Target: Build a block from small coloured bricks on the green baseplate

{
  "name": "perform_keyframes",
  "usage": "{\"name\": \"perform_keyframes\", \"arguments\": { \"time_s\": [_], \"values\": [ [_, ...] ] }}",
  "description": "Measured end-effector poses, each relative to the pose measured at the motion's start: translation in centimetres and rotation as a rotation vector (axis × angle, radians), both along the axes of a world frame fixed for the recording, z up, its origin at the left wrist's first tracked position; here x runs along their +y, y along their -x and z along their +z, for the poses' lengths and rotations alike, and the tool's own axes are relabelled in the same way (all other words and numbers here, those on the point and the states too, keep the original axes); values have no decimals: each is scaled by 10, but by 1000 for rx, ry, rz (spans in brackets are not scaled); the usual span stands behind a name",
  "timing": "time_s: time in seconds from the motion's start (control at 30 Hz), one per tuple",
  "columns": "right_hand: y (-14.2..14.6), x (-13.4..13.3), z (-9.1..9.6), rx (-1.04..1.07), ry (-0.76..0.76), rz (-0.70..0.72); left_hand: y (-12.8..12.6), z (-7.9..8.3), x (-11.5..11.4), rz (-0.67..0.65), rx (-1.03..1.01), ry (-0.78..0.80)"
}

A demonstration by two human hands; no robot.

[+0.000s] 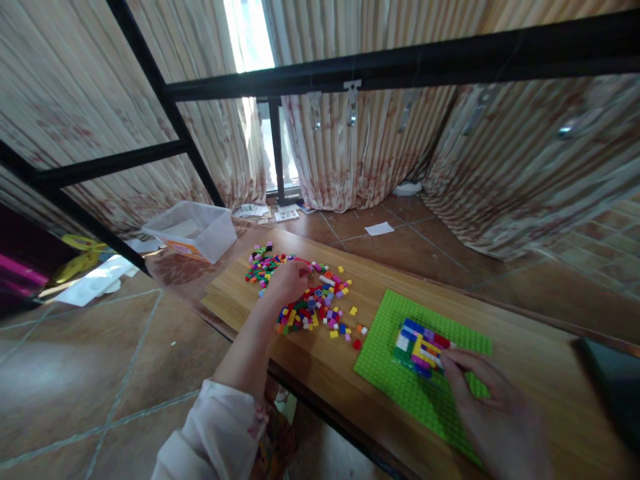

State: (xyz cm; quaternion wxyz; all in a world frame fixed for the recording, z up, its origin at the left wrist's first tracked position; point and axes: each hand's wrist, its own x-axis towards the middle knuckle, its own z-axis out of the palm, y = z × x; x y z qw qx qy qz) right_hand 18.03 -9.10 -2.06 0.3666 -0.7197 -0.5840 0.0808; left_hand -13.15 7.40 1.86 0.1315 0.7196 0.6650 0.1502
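Observation:
My left hand (290, 280) reaches into a pile of small coloured bricks (313, 307) spread on the wooden table (310, 360); its fingers are curled down among the pieces and what they grip is hidden. My right hand (487, 400) rests on a green baseplate (400, 380), its fingertips pressed together at the right edge of a small multicoloured brick block (420, 347) built on the plate.
A clear plastic box (193, 230) stands on the floor beyond the table's left end. Black metal bars (400, 63) cross overhead. Curtains hang behind, with papers (379, 229) on the tiled floor. A dark object (613, 387) lies at the table's right end.

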Motion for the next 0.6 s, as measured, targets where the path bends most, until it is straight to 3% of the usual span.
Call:
{"name": "perform_keyframes", "arguments": {
  "time_s": [0.13, 0.3, 0.37, 0.6],
  "values": [
    [-8, -2, -11, -53, 22, 14, 18, 3, -1, 69, -30, -40],
    [-15, 0, -22, -83, 28, 50, 19, 0, -5, -204, -17, 89],
    [-15, 2, -23, -99, 19, 62, 15, -2, -7, -255, 28, 107],
    [-14, 4, -25, -89, -29, 90, 8, -4, -10, -208, 131, 115]
  ]
}}
